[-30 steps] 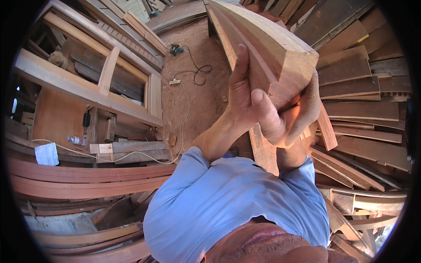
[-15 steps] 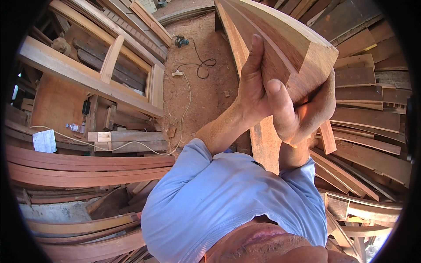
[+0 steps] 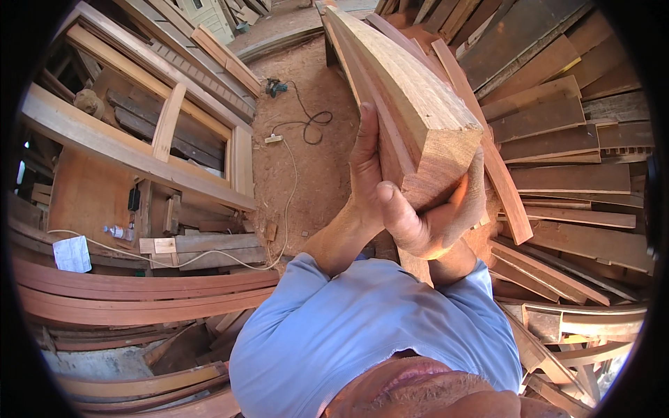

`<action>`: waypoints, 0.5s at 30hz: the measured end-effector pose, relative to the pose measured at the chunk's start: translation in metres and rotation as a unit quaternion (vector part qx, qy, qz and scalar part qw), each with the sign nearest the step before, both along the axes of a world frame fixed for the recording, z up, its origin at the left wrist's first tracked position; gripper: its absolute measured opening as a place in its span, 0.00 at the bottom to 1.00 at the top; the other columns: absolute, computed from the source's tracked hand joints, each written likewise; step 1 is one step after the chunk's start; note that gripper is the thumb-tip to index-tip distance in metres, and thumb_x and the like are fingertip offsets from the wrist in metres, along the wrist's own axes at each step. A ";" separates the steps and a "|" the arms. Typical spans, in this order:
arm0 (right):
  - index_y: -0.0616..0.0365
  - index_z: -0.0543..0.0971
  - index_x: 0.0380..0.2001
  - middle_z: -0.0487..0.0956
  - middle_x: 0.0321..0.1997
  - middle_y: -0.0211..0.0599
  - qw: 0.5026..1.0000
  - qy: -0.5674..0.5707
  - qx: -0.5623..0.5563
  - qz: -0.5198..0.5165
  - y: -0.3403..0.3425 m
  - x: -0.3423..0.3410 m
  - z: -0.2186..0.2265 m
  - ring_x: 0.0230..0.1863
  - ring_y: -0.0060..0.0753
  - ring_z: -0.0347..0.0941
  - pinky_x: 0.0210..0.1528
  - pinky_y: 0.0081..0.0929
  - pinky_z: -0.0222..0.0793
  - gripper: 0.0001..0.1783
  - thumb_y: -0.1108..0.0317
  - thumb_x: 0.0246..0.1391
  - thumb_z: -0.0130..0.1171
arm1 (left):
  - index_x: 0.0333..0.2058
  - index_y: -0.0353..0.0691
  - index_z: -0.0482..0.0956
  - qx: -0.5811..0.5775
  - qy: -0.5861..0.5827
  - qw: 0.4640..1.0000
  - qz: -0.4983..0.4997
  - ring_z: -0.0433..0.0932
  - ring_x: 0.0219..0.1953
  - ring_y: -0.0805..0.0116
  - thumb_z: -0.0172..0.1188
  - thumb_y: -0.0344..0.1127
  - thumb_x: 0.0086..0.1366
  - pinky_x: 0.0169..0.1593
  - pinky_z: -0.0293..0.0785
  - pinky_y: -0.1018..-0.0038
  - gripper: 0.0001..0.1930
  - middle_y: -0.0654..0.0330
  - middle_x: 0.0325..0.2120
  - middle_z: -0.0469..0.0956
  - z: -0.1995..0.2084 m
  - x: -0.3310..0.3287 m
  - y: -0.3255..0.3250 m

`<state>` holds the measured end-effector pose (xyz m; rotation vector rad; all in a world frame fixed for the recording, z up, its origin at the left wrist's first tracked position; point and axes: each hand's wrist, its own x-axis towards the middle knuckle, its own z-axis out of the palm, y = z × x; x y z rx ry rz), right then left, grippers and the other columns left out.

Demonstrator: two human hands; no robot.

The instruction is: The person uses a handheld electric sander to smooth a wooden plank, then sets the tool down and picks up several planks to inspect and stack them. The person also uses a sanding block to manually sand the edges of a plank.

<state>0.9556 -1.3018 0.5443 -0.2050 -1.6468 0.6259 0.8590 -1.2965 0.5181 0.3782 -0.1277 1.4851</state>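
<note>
Together, left hand (image 3: pixel 364 167), right hand (image 3: pixel 435 226), gripping thick wooden beam (image 3: pixel 414 97)

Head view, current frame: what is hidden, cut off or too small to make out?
Fingers of the left hand, head view: hidden behind the wooden beam.
The beam's underside, head view: hidden by the beam itself and the right hand.
Left ends of the long reddish boards, head view: cut off by the dark rim.
Any marks on the paper, head view: too small.
Kind of green tool, head view: too small.
</note>
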 end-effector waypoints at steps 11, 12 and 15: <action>0.83 0.44 0.70 0.60 0.68 0.79 0.999 0.014 -0.003 0.037 0.001 -0.001 -0.019 0.70 0.66 0.63 0.71 0.55 0.60 0.55 0.66 0.54 0.68 | 0.69 0.37 0.60 -0.012 0.025 0.999 0.018 0.73 0.62 0.58 0.46 0.65 0.74 0.67 0.69 0.59 0.40 0.50 0.62 0.71 -0.008 0.000 -0.008; 0.83 0.44 0.70 0.58 0.69 0.79 0.999 0.027 0.008 0.030 0.001 -0.004 -0.027 0.71 0.67 0.62 0.71 0.56 0.59 0.55 0.66 0.53 0.68 | 0.69 0.37 0.60 0.005 0.003 1.000 0.006 0.73 0.63 0.58 0.45 0.65 0.74 0.68 0.68 0.59 0.39 0.50 0.62 0.71 -0.011 0.002 -0.009; 0.83 0.45 0.70 0.56 0.71 0.79 0.998 0.044 0.036 -0.001 0.000 -0.007 -0.046 0.72 0.68 0.59 0.74 0.58 0.53 0.56 0.65 0.52 0.69 | 0.70 0.37 0.59 0.037 -0.027 0.999 -0.019 0.71 0.64 0.57 0.44 0.65 0.75 0.69 0.67 0.57 0.39 0.49 0.63 0.69 -0.030 0.004 -0.008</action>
